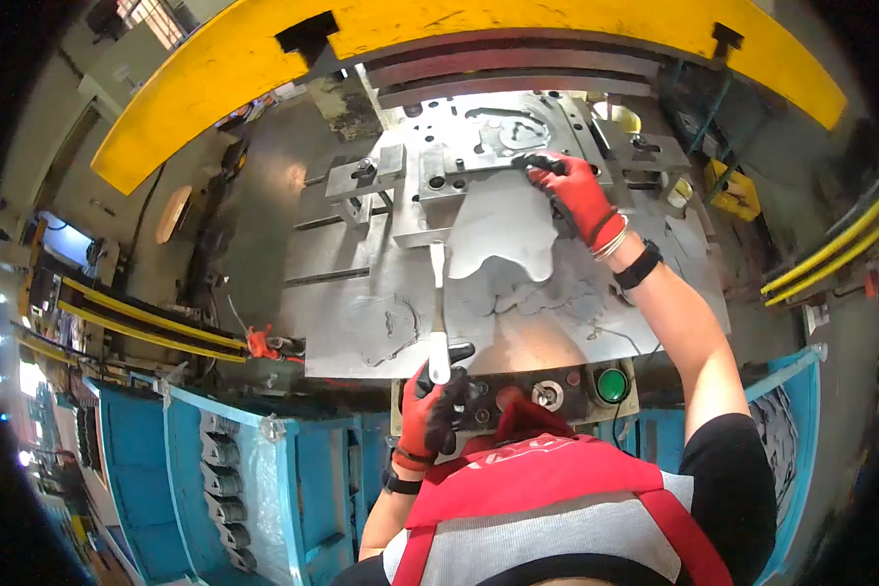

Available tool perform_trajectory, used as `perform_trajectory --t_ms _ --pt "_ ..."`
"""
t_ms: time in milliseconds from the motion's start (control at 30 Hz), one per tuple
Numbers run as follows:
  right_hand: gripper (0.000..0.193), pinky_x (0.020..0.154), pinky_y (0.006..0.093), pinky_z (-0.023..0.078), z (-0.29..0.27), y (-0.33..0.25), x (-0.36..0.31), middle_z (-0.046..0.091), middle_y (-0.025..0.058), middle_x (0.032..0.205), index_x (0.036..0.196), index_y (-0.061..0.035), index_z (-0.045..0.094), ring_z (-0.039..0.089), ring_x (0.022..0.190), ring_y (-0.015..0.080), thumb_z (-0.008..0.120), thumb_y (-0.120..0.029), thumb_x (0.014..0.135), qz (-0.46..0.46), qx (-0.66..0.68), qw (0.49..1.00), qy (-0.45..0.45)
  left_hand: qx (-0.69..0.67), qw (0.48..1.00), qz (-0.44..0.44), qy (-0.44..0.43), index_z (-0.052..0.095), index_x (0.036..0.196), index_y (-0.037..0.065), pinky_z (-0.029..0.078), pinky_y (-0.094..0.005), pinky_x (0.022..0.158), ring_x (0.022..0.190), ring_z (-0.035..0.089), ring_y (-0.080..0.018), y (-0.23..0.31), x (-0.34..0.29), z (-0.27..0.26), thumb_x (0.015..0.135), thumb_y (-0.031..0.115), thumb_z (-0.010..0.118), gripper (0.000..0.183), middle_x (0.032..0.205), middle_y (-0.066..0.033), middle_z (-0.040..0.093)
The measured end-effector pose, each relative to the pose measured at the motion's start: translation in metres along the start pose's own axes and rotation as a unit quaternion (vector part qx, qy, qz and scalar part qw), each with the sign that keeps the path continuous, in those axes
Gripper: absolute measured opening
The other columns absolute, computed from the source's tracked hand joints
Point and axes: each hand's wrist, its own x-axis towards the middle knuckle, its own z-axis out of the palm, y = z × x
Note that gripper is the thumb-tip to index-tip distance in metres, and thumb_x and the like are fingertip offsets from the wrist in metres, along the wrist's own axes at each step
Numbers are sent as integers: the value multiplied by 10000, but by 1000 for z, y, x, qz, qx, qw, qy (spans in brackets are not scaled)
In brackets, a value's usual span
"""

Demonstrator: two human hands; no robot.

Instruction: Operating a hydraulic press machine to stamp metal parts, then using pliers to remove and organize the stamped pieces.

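My left hand (428, 412), in a red glove with dark fingers, is closed around the pale handle of a long, slim tool (439, 356). Its narrow shaft points away from me, and its light flat tip reaches beside a flat grey sheet-metal blank (503, 220) with a wavy near edge. At the blank's far right corner, my right hand (578, 195), gloved alike, has its fingers closed on the edge. Just beyond lies the metal die (444, 132), which has holes and a curved dark recess (518, 129).
A yellow press beam (557, 29) spans the far side above the die. Clamp blocks (366, 176) flank it on the steel bed (361, 337). A control panel with a green button (612, 386) sits at the near edge. Blue bins (293, 479) with stacked metal parts stand nearby.
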Motion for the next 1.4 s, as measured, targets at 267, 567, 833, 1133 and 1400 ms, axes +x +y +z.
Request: perform_trajectory --t_ms 267,567,833,1133,1400 --pt "267 671 202 403 43 -36 -22 577 -40 831 1069 4 605 465 741 46 575 -46 808 -46 -82 988 -122 -257 965 -56 -12 485 1086 -16 279 -197 350 392 325 -57 -14 0 -21 908 198 448 281 589 18 387" --pt "306 724 209 423 5 -13 -16 609 -3 848 1032 26 617 529 761 78 495 43 752 44 64 995 -61 -376 923 -77 -36 470 1017 35 264 -195 319 386 337 -67 -6 0 -21 915 191 465 186 655 -43 449" --pt "275 701 218 426 18 -37 -8 590 -10 868 1065 -2 606 523 756 78 565 -77 804 52 -57 996 -39 -548 786 12 -285 469 1150 56 321 -185 315 379 405 -50 -26 11 -32 772 470 635 585 604 -25 462" --pt "226 683 220 422 43 -42 -16 606 -23 822 1009 11 624 495 740 62 586 -49 794 -57 -44 997 -19 -177 984 8 27 528 978 -22 289 -201 317 335 357 -83 24 0 -25 851 613 399 660 567 -23 485" --pt "274 741 205 414 42 -42 -16 599 -23 886 1095 4 604 506 778 59 535 -37 834 -38 -83 995 -38 -273 956 31 -105 477 1094 -11 297 -243 309 372 374 -117 7 7 -46 885 457 396 519 627 -68 485"
